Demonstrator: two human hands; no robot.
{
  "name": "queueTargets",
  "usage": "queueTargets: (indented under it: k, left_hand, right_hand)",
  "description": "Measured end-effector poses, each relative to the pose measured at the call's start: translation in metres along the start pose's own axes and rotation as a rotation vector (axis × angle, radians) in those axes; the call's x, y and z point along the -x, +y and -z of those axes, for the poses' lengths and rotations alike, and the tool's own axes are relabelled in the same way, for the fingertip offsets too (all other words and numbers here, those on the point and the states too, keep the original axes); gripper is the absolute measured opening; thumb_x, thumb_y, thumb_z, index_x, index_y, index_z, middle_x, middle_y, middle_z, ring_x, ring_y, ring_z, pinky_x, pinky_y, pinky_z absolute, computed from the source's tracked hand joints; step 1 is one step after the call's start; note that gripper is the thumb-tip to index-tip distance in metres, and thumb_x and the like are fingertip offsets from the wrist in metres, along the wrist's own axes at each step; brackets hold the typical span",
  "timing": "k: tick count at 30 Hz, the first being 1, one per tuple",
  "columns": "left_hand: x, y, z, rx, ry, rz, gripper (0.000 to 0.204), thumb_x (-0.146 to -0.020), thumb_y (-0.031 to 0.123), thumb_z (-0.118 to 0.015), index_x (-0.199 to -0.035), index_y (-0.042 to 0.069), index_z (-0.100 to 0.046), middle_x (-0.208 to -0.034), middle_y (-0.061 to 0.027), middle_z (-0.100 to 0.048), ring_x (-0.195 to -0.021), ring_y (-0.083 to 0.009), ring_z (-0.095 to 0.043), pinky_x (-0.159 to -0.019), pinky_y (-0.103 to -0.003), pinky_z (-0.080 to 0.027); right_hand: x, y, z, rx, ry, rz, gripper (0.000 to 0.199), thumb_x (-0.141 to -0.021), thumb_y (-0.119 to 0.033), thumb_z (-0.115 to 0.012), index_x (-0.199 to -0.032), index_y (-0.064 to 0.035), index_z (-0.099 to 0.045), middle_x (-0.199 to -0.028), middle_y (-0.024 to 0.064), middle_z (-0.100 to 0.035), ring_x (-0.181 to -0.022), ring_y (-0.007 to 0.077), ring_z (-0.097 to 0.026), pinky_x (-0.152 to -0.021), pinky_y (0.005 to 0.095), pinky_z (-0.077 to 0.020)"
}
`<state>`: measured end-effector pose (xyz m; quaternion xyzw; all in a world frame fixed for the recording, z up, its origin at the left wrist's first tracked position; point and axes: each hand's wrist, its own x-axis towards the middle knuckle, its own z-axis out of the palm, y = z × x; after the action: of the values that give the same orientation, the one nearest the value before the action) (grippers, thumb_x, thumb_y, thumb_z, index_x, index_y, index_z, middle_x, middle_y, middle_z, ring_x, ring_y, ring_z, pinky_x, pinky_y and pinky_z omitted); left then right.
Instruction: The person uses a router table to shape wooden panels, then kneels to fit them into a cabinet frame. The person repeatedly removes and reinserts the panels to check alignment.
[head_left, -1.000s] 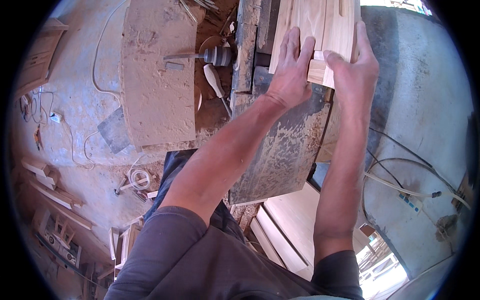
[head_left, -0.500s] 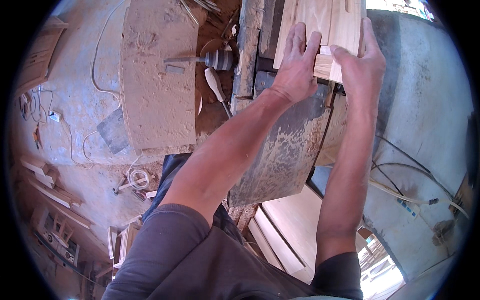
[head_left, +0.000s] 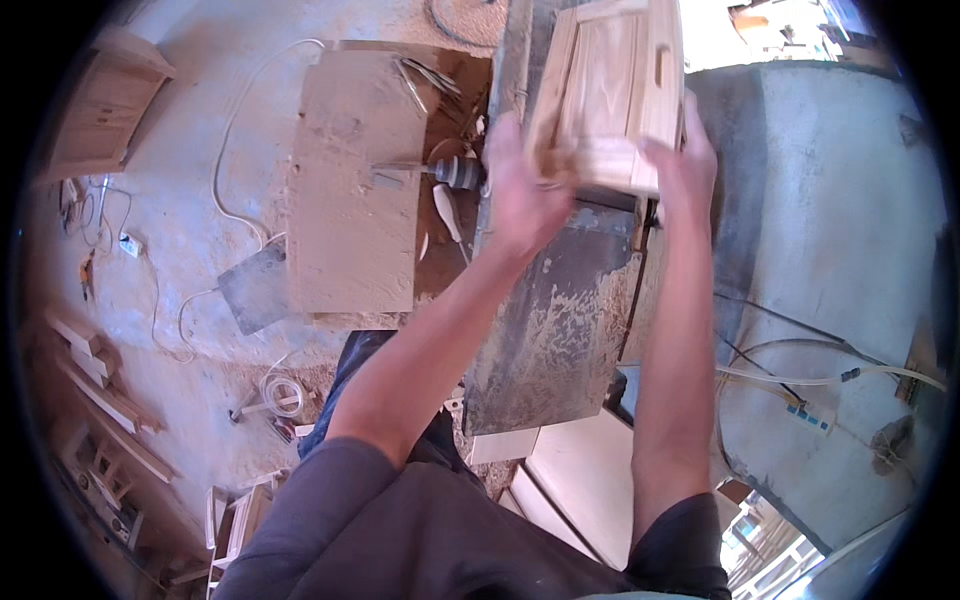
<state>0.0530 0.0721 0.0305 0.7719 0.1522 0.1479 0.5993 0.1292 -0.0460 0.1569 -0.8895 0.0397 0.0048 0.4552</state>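
Observation:
A pale wooden panel door (head_left: 600, 85), framed and with a narrow slot cut near its right side, is between my hands at the top of the view. My left hand (head_left: 528, 195), smeared by motion, grips its near left corner. My right hand (head_left: 685, 165) holds the near right corner, thumb on the top face and fingers along the right edge. Beneath the door's near end lies the dark, worn metal table (head_left: 550, 320) of a machine.
Left of the machine stands a dusty board surface (head_left: 355, 190). Beside it lie a white-handled tool (head_left: 447, 212) and a dark cylindrical part (head_left: 458, 172) with a shaft. Cables (head_left: 800, 345) trail on the right, and wood pieces (head_left: 115, 405) lie at the lower left.
The door has turned slightly and shows more of its face and slot. My left hand has shifted from its top face to the left corner. The view has moved a little.

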Motion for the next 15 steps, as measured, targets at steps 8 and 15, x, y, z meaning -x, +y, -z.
queueTargets:
  k: [8, 15]
  left_hand:
    - [0.122, 0.05, 0.192, 0.923, 0.045, 0.517, 0.096, -0.085, 0.012, -0.078, -0.156, -0.011, -0.016, -0.146, -0.0237, -0.048, -0.122, -0.0263, -0.06, -0.102, -0.037, -0.05]
    - [0.217, 0.104, 0.257, 0.262, 0.076, -0.008, 0.071, -0.085, 0.003, -0.073, -0.147, -0.009, -0.041, -0.135, -0.0123, -0.057, -0.125, -0.0183, -0.054, -0.106, -0.034, -0.044]
  right_hand:
    - [0.189, 0.065, -0.03, -1.081, -0.118, -0.35, 0.08, -0.081, -0.01, -0.073, -0.153, -0.0025, -0.039, -0.143, 0.013, -0.056, -0.133, 0.0336, -0.053, -0.116, 0.0518, -0.0391]
    - [0.328, 0.094, -0.116, -1.823, -0.51, -0.771, 0.073, -0.085, -0.013, -0.073, -0.149, 0.0023, -0.042, -0.145, 0.0213, -0.054, -0.133, 0.0387, -0.053, -0.116, 0.0536, -0.0407]
